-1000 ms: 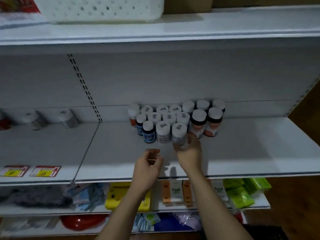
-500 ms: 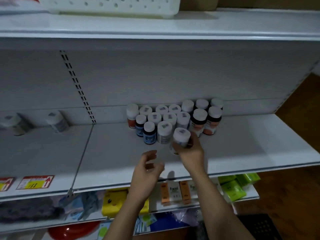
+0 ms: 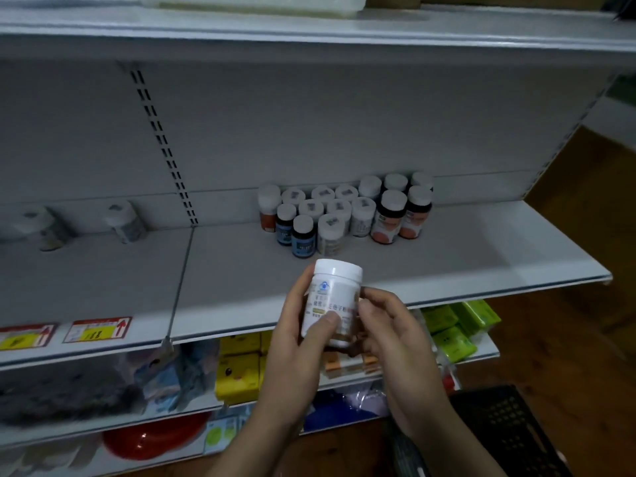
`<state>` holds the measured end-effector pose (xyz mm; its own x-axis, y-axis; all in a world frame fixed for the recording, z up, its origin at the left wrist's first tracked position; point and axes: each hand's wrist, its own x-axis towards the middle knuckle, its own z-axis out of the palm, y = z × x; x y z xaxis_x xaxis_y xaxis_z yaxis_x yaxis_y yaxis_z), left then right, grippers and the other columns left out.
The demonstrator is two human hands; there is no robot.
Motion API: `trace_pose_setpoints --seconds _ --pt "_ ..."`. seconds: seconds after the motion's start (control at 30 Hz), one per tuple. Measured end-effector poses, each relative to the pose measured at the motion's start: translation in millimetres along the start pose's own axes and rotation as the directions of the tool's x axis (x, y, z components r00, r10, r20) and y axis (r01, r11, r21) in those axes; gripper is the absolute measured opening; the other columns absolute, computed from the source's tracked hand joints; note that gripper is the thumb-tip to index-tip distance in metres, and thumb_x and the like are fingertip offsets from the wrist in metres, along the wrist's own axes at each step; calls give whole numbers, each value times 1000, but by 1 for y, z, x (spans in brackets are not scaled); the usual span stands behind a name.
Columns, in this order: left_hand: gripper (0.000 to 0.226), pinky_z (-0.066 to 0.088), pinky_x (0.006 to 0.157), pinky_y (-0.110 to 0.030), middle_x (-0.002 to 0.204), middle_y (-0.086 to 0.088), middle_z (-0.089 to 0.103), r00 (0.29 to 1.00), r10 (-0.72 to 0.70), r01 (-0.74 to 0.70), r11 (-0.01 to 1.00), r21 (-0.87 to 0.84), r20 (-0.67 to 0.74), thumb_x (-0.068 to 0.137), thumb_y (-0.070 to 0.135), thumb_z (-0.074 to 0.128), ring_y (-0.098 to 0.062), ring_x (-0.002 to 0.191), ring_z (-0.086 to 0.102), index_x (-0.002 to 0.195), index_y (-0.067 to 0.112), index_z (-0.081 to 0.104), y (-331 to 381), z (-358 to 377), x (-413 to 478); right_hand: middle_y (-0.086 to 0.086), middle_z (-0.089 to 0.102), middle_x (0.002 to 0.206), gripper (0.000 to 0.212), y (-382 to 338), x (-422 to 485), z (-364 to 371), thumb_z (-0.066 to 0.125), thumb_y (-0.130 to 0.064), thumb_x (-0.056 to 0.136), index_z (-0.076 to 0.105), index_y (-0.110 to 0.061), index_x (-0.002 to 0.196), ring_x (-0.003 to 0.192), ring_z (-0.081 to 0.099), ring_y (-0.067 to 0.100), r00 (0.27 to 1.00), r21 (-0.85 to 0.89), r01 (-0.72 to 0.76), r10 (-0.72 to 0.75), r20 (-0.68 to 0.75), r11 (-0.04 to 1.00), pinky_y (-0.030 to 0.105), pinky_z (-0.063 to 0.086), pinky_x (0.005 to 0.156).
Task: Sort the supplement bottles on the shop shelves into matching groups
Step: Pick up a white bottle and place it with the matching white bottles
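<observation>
From the head camera, we see the white-capped bottle (image 3: 332, 304) off the shelf (image 3: 481, 266) and held up in front of its front edge, label turned toward us. 1 second ago it stood at the right end of the front row of the cluster (image 3: 344, 215), with only our right hand (image 3: 392, 339) on it. Now both hands grasp it: the left hand (image 3: 296, 342) wraps the side with its thumb across the label, and the right hand's fingers curl round the other side. 2 front-row bottles are left standing. 2 pale bottles (image 3: 125, 222) stand apart in the left bay. We judge we are reading the label to choose its group.
</observation>
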<state>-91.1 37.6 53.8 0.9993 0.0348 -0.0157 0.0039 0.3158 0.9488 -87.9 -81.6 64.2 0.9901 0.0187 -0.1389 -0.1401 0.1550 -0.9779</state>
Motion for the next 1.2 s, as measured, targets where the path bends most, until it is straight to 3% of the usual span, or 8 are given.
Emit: trace_pose_setpoints --seconds 0.17,0.43,0.6,0.7,0.8,0.9,1.03,1.2 --pt "51 54 82 -36 118 -5 70 997 -71 70 986 -150 -2 96 2 34 -24 104 67 137 28 50 8 -3 -4 -4 70 111 38 -2 -4 4 67 -5 85 59 -25 117 100 68 9 993 -77 103 -98 68 992 26 57 81" --pt "42 56 83 -35 121 -17 67 985 -125 156 943 -296 120 100 23 30 -27 106 65 132 17 56 24 2 -13 -4 68 103 46 -8 -8 8 76 -19 70 62 -38 110 95 67 19 952 -87 307 -303 50 948 34 59 77" --pt "54 57 83 -36 123 -7 68 994 -86 104 943 -316 71 87 21 47 -27 111 66 139 37 46 22 11 -19 1 71 107 45 -11 -8 1 73 -18 73 64 -26 116 102 67 18 982 56 180 -183 55 982 29 56 77" --pt "59 57 84 -35 124 -10 67 999 -34 45 947 -318 39 81 10 61 -29 109 66 133 38 53 21 15 -22 10 73 108 43 -14 -7 -5 66 -22 76 65 -18 118 106 67 27 993 243 -3 -27 117 970 40 53 90" --pt "67 58 79 -31 126 -15 64 999 -6 17 948 -318 36 75 4 61 -28 102 65 134 35 53 18 23 -24 15 74 104 41 -18 -8 -16 58 -21 78 65 -12 118 97 71 27 982 324 -104 45 184 940 38 54 84" --pt "71 53 77 -34 123 -13 66 999 -21 33 952 -304 43 75 2 61 -27 98 63 136 36 50 15 34 -26 18 73 103 40 -20 -11 -25 61 -21 76 66 -13 115 94 69 27 985 316 -104 54 165 943 38 52 82" --pt "58 51 67 -30 119 -12 69 995 -71 88 949 -302 67 85 11 40 -25 91 60 137 35 50 7 48 -29 25 68 109 43 -19 -14 -40 67 -21 70 66 -15 113 90 66 26 993 296 -81 53 103 952 38 50 78" --pt "64 55 73 -34 116 -19 67 998 -62 66 949 -308 23 77 5 57 -28 91 63 134 33 54 -5 64 -36 16 73 104 41 -13 -17 -62 63 -23 74 68 -16 113 92 68 24 987 315 -131 92 133 940 39 49 82"
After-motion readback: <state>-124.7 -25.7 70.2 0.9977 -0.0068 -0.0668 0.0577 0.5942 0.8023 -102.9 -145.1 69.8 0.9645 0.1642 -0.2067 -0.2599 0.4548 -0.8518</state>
